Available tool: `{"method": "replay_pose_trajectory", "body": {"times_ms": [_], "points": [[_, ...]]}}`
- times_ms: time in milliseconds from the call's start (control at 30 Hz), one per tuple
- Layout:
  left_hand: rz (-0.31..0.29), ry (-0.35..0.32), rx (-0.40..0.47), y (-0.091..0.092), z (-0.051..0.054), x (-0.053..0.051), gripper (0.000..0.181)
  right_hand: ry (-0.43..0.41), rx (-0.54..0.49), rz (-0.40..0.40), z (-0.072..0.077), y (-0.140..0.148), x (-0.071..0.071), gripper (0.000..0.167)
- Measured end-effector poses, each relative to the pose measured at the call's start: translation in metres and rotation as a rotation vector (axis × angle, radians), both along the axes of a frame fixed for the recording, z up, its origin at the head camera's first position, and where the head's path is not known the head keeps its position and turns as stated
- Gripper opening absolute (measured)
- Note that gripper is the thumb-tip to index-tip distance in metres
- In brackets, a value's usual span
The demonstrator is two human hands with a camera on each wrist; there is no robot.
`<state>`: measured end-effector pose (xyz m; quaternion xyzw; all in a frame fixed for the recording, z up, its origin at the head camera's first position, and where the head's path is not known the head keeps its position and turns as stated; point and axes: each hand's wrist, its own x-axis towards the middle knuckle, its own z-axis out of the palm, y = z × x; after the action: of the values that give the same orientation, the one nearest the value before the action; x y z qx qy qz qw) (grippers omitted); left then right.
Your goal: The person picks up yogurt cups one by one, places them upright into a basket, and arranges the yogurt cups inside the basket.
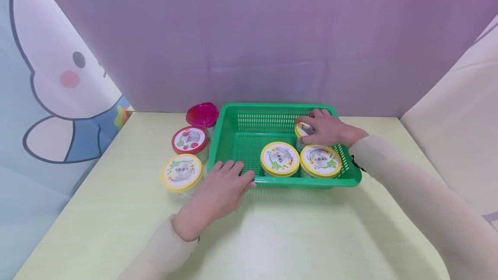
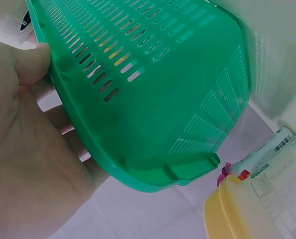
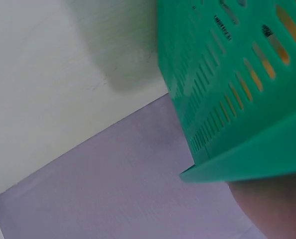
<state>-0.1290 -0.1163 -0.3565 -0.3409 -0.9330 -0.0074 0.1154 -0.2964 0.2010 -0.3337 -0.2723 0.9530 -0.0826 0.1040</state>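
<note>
The left hand (image 1: 221, 187) grips the near rim of the green basket (image 1: 295, 181), close to its left corner. Its fingers bend over the top, and its thumb presses on the edge (the left wrist view shows this up close). The basket sits on the pale table (image 1: 105, 211).

Left of the basket, and apart from the tubs inside, the near yellow-lid tub (image 1: 181, 173) stands upright. It has a round white top with writing and flowers.

In the near right part of the basket are two more round tubs side by side, a middle tub (image 1: 280, 159) and a corner tub (image 1: 321, 161), both with yellow lids.

Farther back on the right, the right hand (image 1: 328, 128) reaches over the basket's side and holds a far tub (image 1: 301, 129) by its yellow lid (the hand hides much of it). That tub is inside the basket, behind the corner tub.

Far left, outside the basket, stand a red-lid tub (image 1: 189, 140) and, behind it, a shiny pink thing (image 1: 202, 115). At the very back hangs a purple cloth (image 1: 249, 42).
</note>
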Motion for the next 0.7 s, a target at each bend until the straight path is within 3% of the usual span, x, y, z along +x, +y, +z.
{"method": "replay_pose_trajectory", "body": {"times_ms": [367, 700], "points": [[0.001, 0.01, 0.005, 0.0, -0.001, 0.0, 0.016, -0.022, 0.019, 0.002, 0.002, 0.0, 0.002, 0.075], [0.007, -0.002, -0.001, 0.001, 0.0, 0.0, 0.016, -0.03, -0.036, -0.062, 0.012, 0.005, 0.01, 0.093]]}}
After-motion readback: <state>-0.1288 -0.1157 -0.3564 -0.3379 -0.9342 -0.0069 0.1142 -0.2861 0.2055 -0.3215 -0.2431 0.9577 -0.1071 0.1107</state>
